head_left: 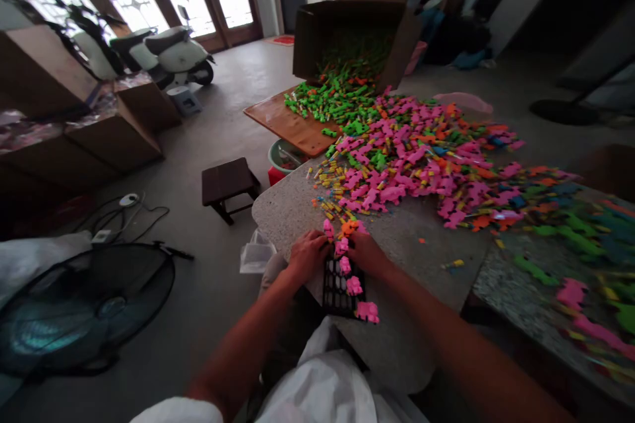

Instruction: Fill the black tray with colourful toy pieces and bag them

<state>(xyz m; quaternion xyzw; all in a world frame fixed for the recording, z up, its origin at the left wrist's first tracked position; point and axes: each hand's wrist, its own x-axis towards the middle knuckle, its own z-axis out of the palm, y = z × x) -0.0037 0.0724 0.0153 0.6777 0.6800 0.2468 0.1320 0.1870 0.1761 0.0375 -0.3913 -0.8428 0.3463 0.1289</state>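
At far left, a black floor fan (pixel 112 307) lies below cardboard boxes (pixel 102 139), with a white scooter (pixel 176 53) behind. A dark stool (pixel 228 182) stands on the floor near the worktop's (pixel 292 195) rounded left corner. Just inside the worktop's near edge, the left hand (pixel 310 252) bends its fingers by the far left corner of a black grid tray (pixel 337 297); whether it pinches anything, I cannot tell. Pink toy pieces (pixel 354 286) run along the tray, down to its near right corner, and an orange piece (pixel 348 228) sits at its far end, between the hands. The right hand (pixel 367 254) reaches to the tray's far right corner, its fingertips partly hidden, so its grip cannot be told. A mostly pink heap (pixel 417 152) covers the worktop's far edge. Past its right edge, a second table (pixel 516 304) carries green and pink pieces.
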